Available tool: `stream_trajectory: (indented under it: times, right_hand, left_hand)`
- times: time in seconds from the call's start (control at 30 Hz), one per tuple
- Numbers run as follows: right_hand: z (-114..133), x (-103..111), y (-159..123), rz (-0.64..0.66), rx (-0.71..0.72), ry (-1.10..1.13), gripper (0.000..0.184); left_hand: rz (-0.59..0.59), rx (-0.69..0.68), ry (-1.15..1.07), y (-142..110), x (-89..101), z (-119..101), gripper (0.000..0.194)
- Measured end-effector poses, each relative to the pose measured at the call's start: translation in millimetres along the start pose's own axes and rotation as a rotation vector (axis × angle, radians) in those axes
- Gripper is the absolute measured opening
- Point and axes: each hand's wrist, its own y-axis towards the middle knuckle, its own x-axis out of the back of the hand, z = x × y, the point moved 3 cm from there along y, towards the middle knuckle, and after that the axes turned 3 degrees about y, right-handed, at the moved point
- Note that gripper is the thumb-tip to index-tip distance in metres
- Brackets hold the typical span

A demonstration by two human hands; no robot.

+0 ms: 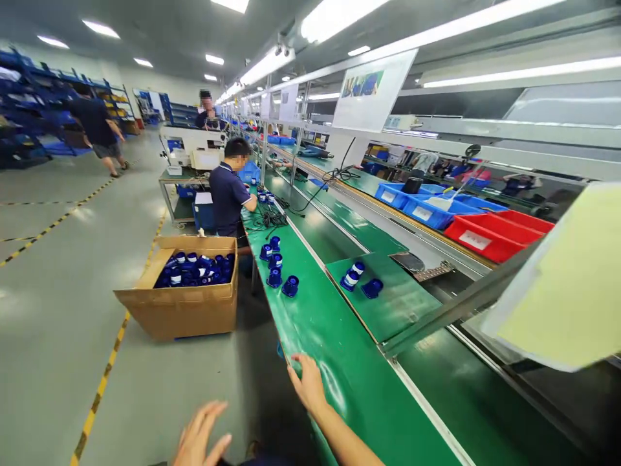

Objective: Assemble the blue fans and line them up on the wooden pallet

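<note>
My right hand (306, 382) lies flat on the near edge of the green bench (334, 349), fingers stretched out, holding nothing. My left hand (198, 435) hovers low over the floor at the bottom of the view, fingers spread and empty. Several blue parts (279, 265) stand on the bench ahead of my right hand. Three more blue parts (359, 279) lie on the green conveyor belt (398, 304) to the right.
An open cardboard box (182, 288) full of blue parts stands on the floor left of the bench. A seated person (229, 191) works further along the bench. Blue bins (427, 207) and a red bin (490, 233) line the right. A person (99, 129) walks at far left.
</note>
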Motion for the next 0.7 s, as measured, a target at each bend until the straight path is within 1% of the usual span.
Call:
stream_trajectory:
  times: [0.07, 0.17, 0.23, 0.33, 0.43, 0.5, 0.53, 0.6, 0.63, 0.7]
  right_hand:
    - [3.3, 10.7, 45.1, -0.093, -0.014, -0.047, 0.037]
    - [4.9, 14.3, 103.4, -0.208, -0.058, -0.099, 0.053]
    - [6.0, 10.2, 139.5, -0.254, -0.096, -0.142, 0.06]
    - [12.2, -2.5, 194.5, -0.255, -0.122, -0.222, 0.065]
    - [24.6, -21.2, 249.5, -0.195, -0.072, -0.303, 0.069]
    - [32.2, -36.4, 282.9, -0.133, -0.019, -0.347, 0.071]
    - [34.0, -43.9, 297.3, -0.103, -0.007, -0.366, 0.07]
    - [31.4, -56.3, 319.4, -0.059, -0.028, -0.404, 0.062]
    - [27.1, -60.5, 326.8, -0.05, -0.058, -0.422, 0.056]
    - [14.3, -63.9, 335.0, -0.052, -0.134, -0.452, 0.045]
  left_hand:
    - [-0.025, -0.082, 0.063, 69.9, 19.4, -11.0, 0.059]
    - [-0.02, -0.192, 0.153, 180.1, 42.9, -22.1, 0.076]
    - [-0.003, -0.24, 0.21, 254.7, 53.2, -23.6, 0.081]
    - [0.034, -0.305, 0.295, 367.0, 60.2, -21.2, 0.08]
    - [0.088, -0.347, 0.378, 474.6, 54.4, -21.6, 0.077]
    - [0.108, -0.36, 0.42, 537.6, 43.4, -26.2, 0.075]
    - [0.113, -0.366, 0.433, 565.2, 36.2, -29.8, 0.075]
    - [0.126, -0.385, 0.442, 611.7, 19.4, -38.6, 0.08]
    - [0.141, -0.401, 0.442, 630.8, 10.2, -42.9, 0.085]
    - [0.19, -0.445, 0.44, 661.5, -8.1, -49.1, 0.095]
